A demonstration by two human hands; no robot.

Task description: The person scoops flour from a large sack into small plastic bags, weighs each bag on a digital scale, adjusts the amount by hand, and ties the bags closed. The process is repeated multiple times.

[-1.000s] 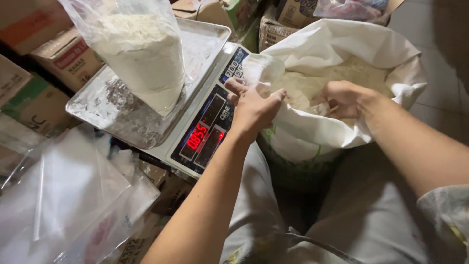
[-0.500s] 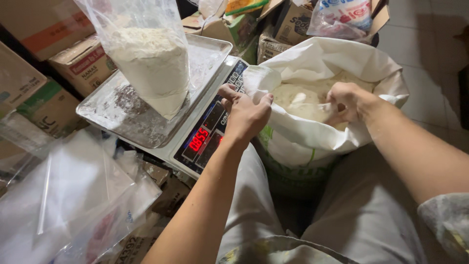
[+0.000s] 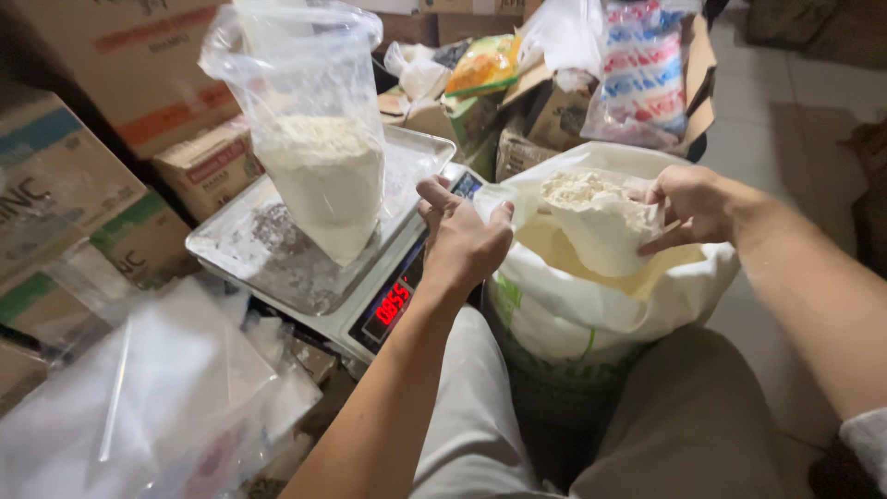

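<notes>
Two hands lift a small clear bag heaped with white flour out of a large white sack.

The left hand (image 3: 462, 242) and right hand (image 3: 688, 205) each pinch an edge of the small bag (image 3: 596, 226), keeping its mouth open. Left of the left hand, a filled bag (image 3: 319, 180) stands upright on the scale tray (image 3: 268, 259); the sack (image 3: 591, 314) sits below both hands.

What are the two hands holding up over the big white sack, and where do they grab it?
A small clear bag of white powder. The left hand pinches its top edge on one side; the right hand grips the opposite edge.
</notes>
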